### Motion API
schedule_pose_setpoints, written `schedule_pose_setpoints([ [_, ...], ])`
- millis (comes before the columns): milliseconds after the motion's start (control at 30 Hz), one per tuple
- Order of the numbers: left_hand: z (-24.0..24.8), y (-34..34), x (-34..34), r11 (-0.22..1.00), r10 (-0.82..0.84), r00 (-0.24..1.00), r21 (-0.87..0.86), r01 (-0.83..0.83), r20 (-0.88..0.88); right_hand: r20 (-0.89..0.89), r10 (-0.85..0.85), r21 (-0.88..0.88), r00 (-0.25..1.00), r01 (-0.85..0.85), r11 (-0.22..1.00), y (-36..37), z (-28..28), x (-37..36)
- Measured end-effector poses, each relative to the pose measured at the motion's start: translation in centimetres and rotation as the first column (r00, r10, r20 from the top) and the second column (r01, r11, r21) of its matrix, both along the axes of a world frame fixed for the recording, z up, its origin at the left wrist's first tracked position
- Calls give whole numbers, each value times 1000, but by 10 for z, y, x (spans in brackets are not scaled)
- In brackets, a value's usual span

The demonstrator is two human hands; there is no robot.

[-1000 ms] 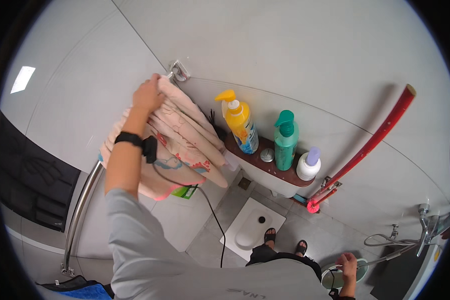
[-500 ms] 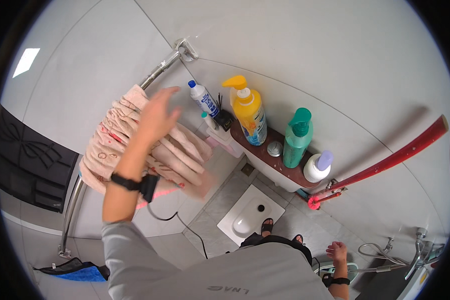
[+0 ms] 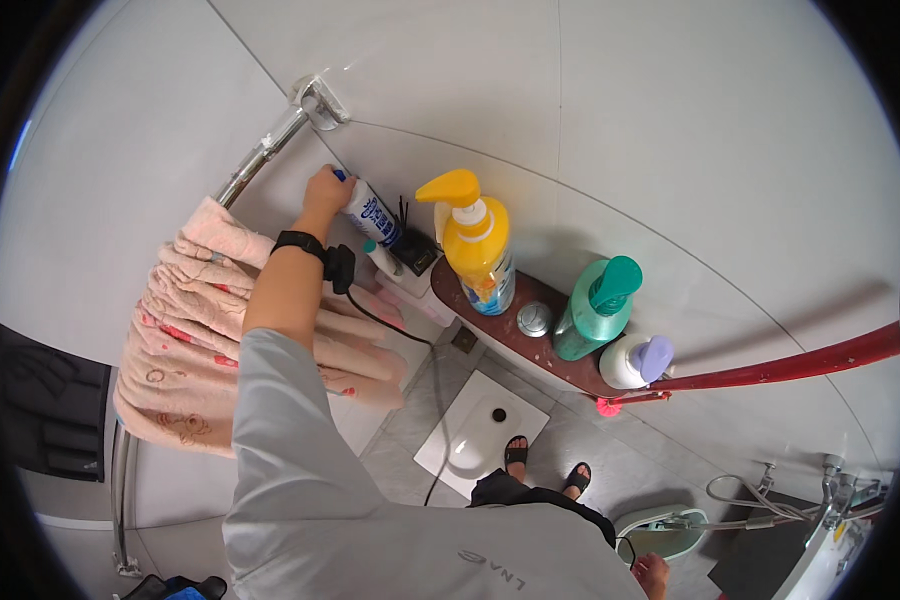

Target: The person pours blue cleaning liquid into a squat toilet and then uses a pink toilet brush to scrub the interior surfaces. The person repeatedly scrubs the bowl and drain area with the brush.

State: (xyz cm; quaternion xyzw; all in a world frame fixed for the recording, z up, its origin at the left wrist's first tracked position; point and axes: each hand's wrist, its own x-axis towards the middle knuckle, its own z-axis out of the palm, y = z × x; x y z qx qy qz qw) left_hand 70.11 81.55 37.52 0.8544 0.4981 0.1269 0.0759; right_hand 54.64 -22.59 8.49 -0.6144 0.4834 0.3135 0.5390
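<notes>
My left hand (image 3: 328, 192) reaches past the towel and closes round the top of a white bottle with a blue cap and blue print (image 3: 370, 212). The fingers hide most of the cap. Right of that bottle are a black box with dark sticks (image 3: 417, 252) and a small white bottle with a teal cap (image 3: 380, 257). My right hand (image 3: 652, 575) hangs low at the lower edge, near a pale green basin (image 3: 665, 535); it shows only in part, and its fingers are too indistinct to read.
A pink towel (image 3: 185, 370) drapes over a metal rail (image 3: 260, 155). On a brown ledge (image 3: 485, 325) stand a yellow pump bottle (image 3: 478, 245), a green pump bottle (image 3: 595, 310) and a white bottle with purple top (image 3: 632, 360). Below are a squat toilet (image 3: 475, 450) and a red pole (image 3: 790, 362).
My left hand has moved from above the towel to the blue-capped bottle and closed on its top. My right hand has dropped lower. The view has shifted.
</notes>
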Motion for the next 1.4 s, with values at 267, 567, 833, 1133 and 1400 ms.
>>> schedule_pose_setpoints([
  [267, 13, -17, -28, 984, -16, 997, 177, 2, 76, 63, 189, -28, 980, -187, 982, 4, -1, 12],
  [567, 80, -80, -48, 875, -253, 946, 464, 134, 203, 232, 349, -55, 908, -346, 937, 47, 30, 73],
  [833, 123, -173, -106, 705, -517, 815, 670, 232, 263, 343, 616, -120, 709, -618, 777, 98, 87, 105],
  [1133, 199, -408, -217, 841, -436, 879, 436, 321, 193, 715, 696, -216, 63, -927, 306, 163, 146, 158],
  [1400, 124, -584, -294, 900, -401, 799, 33, 434, 449, 835, 74, -534, -545, -836, -127, 300, 247, 67],
])
